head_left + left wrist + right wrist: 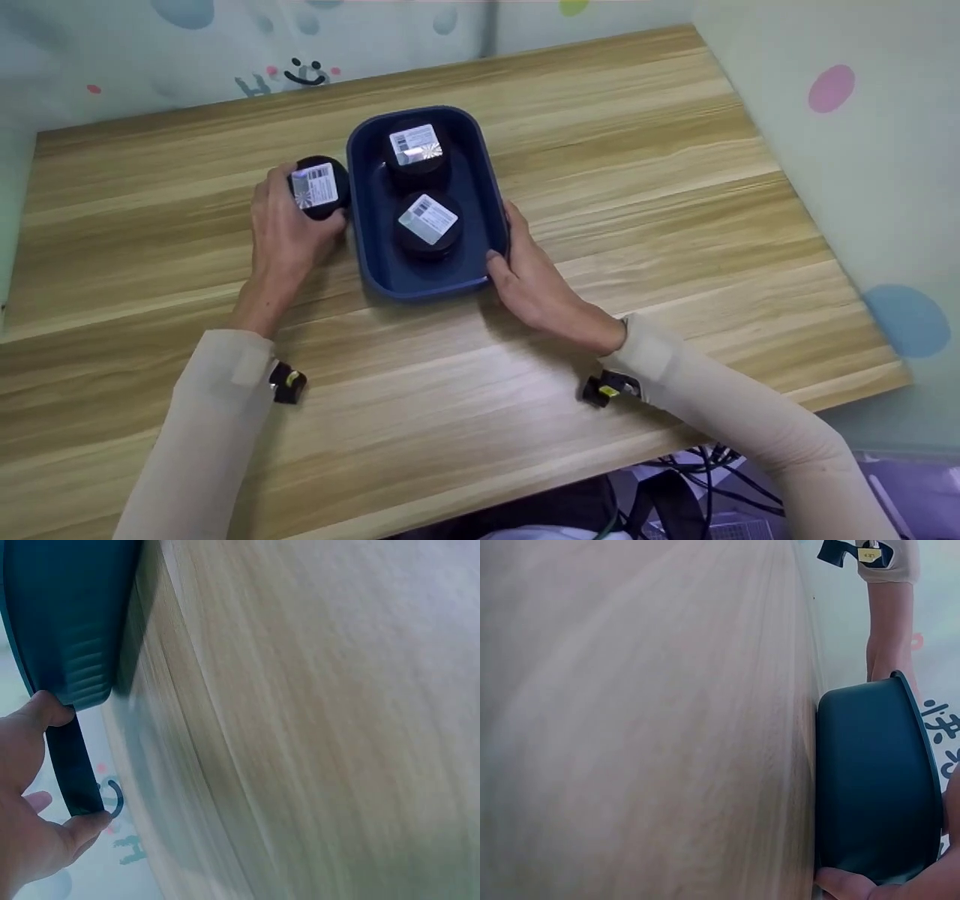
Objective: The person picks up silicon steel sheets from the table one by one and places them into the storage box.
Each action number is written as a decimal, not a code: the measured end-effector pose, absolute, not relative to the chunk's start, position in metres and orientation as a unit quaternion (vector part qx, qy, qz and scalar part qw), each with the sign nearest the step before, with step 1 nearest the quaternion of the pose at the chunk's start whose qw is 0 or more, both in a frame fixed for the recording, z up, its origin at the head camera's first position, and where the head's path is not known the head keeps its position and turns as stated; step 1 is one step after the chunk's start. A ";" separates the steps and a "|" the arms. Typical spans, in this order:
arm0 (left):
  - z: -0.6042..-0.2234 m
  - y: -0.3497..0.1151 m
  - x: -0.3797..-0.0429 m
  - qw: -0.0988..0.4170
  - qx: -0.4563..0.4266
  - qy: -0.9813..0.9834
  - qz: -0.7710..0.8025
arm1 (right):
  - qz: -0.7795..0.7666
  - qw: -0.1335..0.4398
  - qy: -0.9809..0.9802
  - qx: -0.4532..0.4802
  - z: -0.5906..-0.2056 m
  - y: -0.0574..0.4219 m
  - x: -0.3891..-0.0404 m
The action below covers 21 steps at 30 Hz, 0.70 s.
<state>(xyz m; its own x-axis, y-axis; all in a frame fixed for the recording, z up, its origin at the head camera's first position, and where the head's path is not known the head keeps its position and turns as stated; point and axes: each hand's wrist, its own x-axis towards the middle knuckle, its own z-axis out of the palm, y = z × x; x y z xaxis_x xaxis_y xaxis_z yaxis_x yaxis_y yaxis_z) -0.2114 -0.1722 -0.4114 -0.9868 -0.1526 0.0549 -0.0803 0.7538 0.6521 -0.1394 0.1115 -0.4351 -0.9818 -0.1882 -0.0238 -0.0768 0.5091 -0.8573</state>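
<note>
A dark blue rectangular tray [471, 184] with rounded corners rests on the wooden table. Inside it stand two round black containers, one at the far end [415, 171] and one nearer [427, 244], each with a white and silver label on top. Left of the tray, my left hand [281, 225] grips a third round black container [327, 196] between thumb and fingers, close against the tray's side. That container's dark side [73, 761] shows in the left wrist view. My right hand [536, 281] holds the tray's near right corner, thumb on the rim.
The wooden table [637, 187] extends on both sides of the tray. Patterned wall panels [810, 172] border it at the back and right. Black cables [705, 476] hang below the front edge. A small black device [289, 382] is strapped to each sleeve.
</note>
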 end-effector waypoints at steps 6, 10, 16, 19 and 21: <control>-0.409 -0.172 -0.208 0.056 0.081 -0.932 -0.348 | -0.493 0.054 0.865 -0.076 -0.438 0.112 -0.140; -0.405 -0.170 -0.204 0.069 0.089 -0.932 -0.345 | -0.491 0.052 0.866 -0.077 -0.437 0.112 -0.140; -0.401 -0.168 -0.200 0.082 0.087 -0.934 -0.336 | -0.492 0.054 0.865 -0.078 -0.436 0.112 -0.138; -0.396 -0.166 -0.199 0.083 0.094 -0.934 -0.335 | -0.491 0.056 0.866 -0.077 -0.437 0.112 -0.139; -0.392 -0.166 -0.198 0.087 0.096 -0.933 -0.336 | -0.490 0.057 0.867 -0.075 -0.437 0.112 -0.140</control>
